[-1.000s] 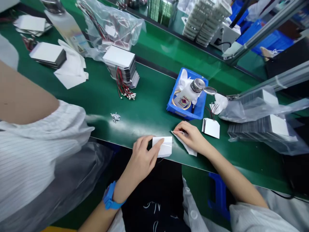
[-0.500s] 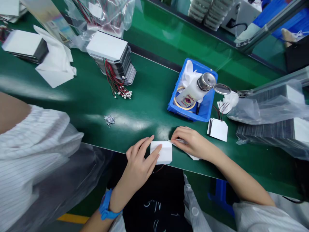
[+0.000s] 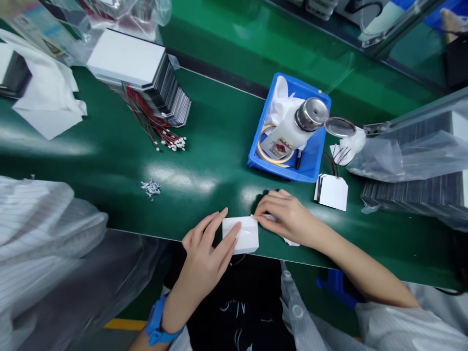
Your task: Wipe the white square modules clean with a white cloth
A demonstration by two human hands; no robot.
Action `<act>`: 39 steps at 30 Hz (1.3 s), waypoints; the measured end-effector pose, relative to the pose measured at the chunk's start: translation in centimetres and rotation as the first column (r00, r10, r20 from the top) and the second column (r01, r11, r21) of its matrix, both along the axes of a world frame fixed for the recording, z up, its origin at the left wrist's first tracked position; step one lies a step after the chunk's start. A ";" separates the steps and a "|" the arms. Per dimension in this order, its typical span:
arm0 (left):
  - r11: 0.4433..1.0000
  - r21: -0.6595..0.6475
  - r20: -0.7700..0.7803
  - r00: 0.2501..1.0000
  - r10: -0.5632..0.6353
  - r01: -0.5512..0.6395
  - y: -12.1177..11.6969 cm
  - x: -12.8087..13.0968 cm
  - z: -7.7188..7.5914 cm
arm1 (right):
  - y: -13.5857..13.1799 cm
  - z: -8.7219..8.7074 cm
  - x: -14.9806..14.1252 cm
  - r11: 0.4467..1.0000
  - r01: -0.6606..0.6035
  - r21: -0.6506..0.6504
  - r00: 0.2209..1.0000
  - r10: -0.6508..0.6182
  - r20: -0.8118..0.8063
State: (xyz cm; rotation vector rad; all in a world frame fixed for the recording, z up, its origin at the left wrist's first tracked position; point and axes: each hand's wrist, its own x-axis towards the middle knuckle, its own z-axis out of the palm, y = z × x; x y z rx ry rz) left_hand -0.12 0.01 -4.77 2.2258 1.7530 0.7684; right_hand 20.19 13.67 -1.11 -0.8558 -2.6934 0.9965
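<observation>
A small white rectangular panel [image 3: 249, 236] lies at the table's front edge, with a bit of thin wire showing below it. My left hand [image 3: 206, 248] rests over its left side, fingers spread, one fingertip pressing on the white face. At the panel's upper right corner, my right hand [image 3: 283, 217] pinches a folded white wipe [image 3: 291, 242]. A point of the wipe sticks out from the fingertips and meets the corner; the palm covers most of the rest.
Behind my hands stands a blue bin [image 3: 285, 173] holding a pump bottle [image 3: 288, 131]. Several similar panels [image 3: 332, 192] lie to the right, near bagged stacks [image 3: 413, 195]. A tall panel stack [image 3: 127, 56] with red-black wires and a scrap pile [image 3: 150, 188] are left. Another person's sleeve [image 3: 40, 229] is beside me.
The camera view has shifted and come slightly closer, so the left-hand stack and the scraps sit further left. Both hands keep nearly the same pose at the panel.
</observation>
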 end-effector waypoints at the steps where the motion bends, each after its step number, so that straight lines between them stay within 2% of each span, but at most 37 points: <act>1: 1.000 0.003 0.000 1.000 0.001 -0.001 0.0 0.0 0.0 | 0.0 0.0 0.0 1.000 0.019 0.015 1.000 -0.019 0.000; 3: 1.000 0.006 0.004 1.000 0.007 -0.007 0.0 0.0 0.0 | 0.0 0.0 0.0 0.999 0.045 0.012 0.999 -0.045 -0.015; 6: 1.000 -0.005 0.000 1.000 0.002 -0.002 0.0 0.0 0.1 | 0.0 0.0 0.0 1.000 0.017 -0.001 1.000 -0.017 -0.006; 16: 1.000 -0.013 -0.013 1.000 0.000 0.000 -0.1 -0.1 0.0 | -0.3 0.1 -0.2 0.997 0.052 0.057 0.998 -0.054 0.030; 27: 1.000 -0.007 -0.022 1.000 -0.003 0.003 0.0 -0.1 0.0 | -0.1 0.1 0.2 1.000 0.027 0.000 0.999 -0.027 0.020; 31: 1.000 -0.006 -0.015 1.000 0.000 0.000 0.0 -0.1 0.0 | -0.1 0.1 0.4 0.998 0.044 0.043 0.998 -0.045 0.032; 39: 1.000 -0.005 0.000 1.000 -0.014 0.014 0.1 -0.1 0.0 | -0.1 0.1 0.4 0.999 0.041 0.021 0.999 -0.042 0.029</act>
